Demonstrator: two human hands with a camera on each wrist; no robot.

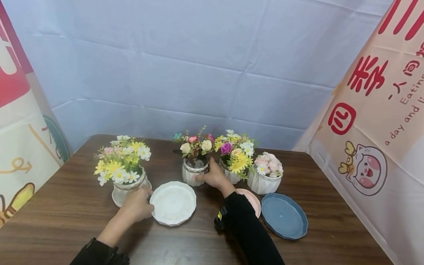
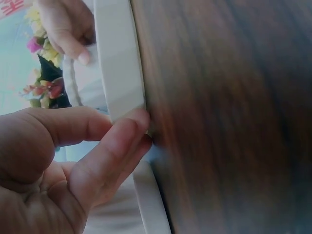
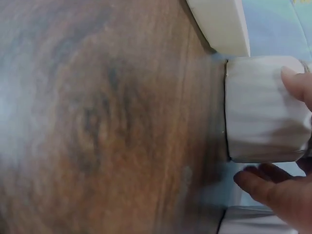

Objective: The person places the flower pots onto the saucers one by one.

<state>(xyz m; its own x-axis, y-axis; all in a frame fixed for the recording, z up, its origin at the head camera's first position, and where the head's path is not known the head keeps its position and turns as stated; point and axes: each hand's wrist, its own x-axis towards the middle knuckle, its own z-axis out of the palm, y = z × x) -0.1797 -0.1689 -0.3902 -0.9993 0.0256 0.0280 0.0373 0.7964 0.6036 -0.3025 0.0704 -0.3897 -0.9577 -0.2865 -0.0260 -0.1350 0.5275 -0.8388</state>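
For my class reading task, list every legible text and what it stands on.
"四季": large red, right cloth.
"人间": same cloth.
"Eatin": same cloth, cropped.
"a day and li": same cloth, cropped.
Remaining red marks there, and on left cloth: cropped, unreadable.
Left wrist view: red characters, blurred.
Flowerpots, plates: no readable text.

Bare tabletop gives a lane behind the white plate, between the daisy pot and the rose pot; more room lies in front of that plate, between the forearms; the yellow-flower pot crowds the right hand, leaving a narrow slot; the pink plate and blue plate obstruct the near right, with free wood right of the blue one.
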